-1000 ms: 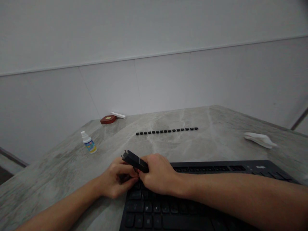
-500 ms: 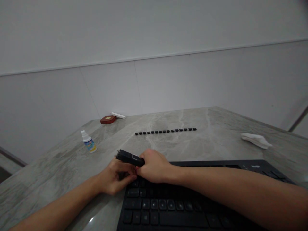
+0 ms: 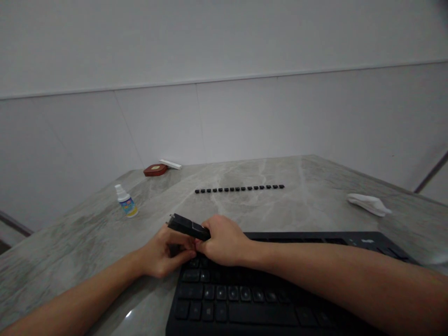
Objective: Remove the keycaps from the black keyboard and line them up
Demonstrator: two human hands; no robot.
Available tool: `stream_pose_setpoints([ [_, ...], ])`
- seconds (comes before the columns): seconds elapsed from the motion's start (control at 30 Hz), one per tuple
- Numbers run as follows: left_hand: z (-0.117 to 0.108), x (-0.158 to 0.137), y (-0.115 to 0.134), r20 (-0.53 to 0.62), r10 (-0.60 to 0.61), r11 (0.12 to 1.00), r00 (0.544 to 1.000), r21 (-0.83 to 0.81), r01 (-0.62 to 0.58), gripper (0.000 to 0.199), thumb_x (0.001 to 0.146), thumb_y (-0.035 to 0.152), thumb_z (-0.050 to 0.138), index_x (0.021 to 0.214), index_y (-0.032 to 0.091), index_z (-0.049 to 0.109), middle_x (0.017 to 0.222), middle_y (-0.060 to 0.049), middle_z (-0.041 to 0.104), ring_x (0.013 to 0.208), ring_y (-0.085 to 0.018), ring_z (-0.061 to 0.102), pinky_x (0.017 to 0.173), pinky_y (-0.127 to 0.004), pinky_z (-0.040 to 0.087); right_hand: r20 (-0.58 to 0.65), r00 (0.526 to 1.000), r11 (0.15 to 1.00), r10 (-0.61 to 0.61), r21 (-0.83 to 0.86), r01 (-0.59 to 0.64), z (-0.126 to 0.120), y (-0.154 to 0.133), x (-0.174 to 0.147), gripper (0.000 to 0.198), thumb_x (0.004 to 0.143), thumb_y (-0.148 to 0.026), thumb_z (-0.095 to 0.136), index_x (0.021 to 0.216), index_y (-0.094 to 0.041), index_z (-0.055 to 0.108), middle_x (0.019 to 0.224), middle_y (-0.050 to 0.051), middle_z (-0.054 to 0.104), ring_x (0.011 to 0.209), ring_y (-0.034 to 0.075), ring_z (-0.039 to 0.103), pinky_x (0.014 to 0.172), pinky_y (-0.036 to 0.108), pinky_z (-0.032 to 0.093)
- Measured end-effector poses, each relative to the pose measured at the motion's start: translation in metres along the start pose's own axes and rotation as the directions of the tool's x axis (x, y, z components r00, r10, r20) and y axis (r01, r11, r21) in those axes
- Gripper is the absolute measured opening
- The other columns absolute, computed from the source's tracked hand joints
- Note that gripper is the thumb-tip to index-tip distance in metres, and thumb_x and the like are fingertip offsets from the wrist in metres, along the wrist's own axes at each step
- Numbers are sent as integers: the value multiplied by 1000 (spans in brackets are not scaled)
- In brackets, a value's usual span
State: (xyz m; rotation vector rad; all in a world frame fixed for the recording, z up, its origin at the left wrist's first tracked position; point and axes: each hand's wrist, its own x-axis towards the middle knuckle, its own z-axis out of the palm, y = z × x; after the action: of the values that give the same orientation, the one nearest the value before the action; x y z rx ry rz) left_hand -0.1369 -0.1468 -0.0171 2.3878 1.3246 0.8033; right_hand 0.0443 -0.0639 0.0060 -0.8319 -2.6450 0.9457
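A black keyboard (image 3: 263, 313) lies in front of me, and its upper rows are largely covered by my hands and right forearm. My right hand (image 3: 224, 240) is wrapped round a slim black tool (image 3: 189, 226) with small metal prongs at its left end, perhaps a keycap puller. Over the keyboard's upper left corner, my left hand (image 3: 163, 252) has thumb and fingers pinched together, touching the right hand's fingertips. Whatever lies between those fingertips is hidden. Farther back, a row of several small black keycaps (image 3: 238, 189) stretches across the grey marbled table (image 3: 315, 205).
To the left stands a white spray bottle (image 3: 126, 201) with a blue and yellow label. A reddish-brown case (image 3: 155, 170) and a white strip (image 3: 170, 164) lie at the back left, near the wall. On the right is a folded white cloth (image 3: 369, 204).
The whole view has shifted slightly. Both hands stay together at the keyboard's upper left corner, and the right hand keeps its grip on the black tool.
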Motion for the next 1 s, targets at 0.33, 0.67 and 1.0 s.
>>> stream_pose_setpoints([
  [0.33, 0, 1, 4, -28, 2, 1000, 1000, -7, -2, 22, 86, 20, 53, 68, 13, 63, 69, -5, 65, 65, -14, 59, 62, -24, 46, -24, 999, 999, -37, -35, 36, 2, 2, -2, 17, 72, -26, 59, 76, -19, 73, 64, 3, 65, 60, 15, 58, 49, 24, 29],
  [0.67, -1, 2, 3, -96, 77, 996, 992, -28, -80, 13, 82, 16, 58, 70, 14, 60, 75, -4, 57, 67, -12, 54, 61, -22, 44, -14, 996, 993, -88, -75, 87, -1, -2, -6, 19, 78, -28, 57, 78, -17, 73, 66, 4, 67, 58, 14, 56, 49, 25, 27],
  [1.0, 4, -1, -5, -63, 43, 986, 997, -157, -53, 10, 85, 17, 55, 76, 15, 53, 76, -1, 49, 63, -10, 51, 54, -19, 42, -47, 990, 986, -135, -100, 130, 5, 7, -4, 20, 77, -30, 57, 84, -22, 73, 73, 4, 72, 63, 17, 60, 51, 26, 26],
])
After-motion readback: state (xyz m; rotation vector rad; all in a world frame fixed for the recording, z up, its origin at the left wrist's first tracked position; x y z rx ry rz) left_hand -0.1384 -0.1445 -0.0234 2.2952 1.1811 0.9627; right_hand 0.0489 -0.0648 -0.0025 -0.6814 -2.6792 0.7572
